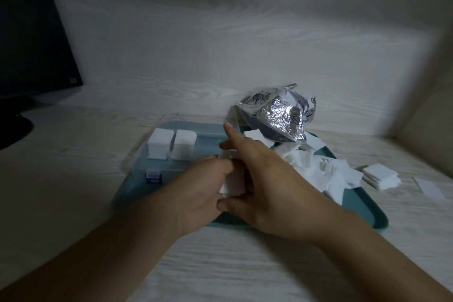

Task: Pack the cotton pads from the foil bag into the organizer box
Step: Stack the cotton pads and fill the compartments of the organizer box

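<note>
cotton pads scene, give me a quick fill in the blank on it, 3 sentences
1. Both hands, left hand and right hand, hold a stack of cotton pads over a tray coloured ____.
2. The clear organizer box already holds ____ stacks of pads.
3. The foil bag lies at the tray's far ____ corner.

Missing words: teal; two; right

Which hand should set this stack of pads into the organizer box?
Probably left. The left hand grips the stack of pads nearest the organizer box; the right hand steadies it from the loose pile's side.
</note>
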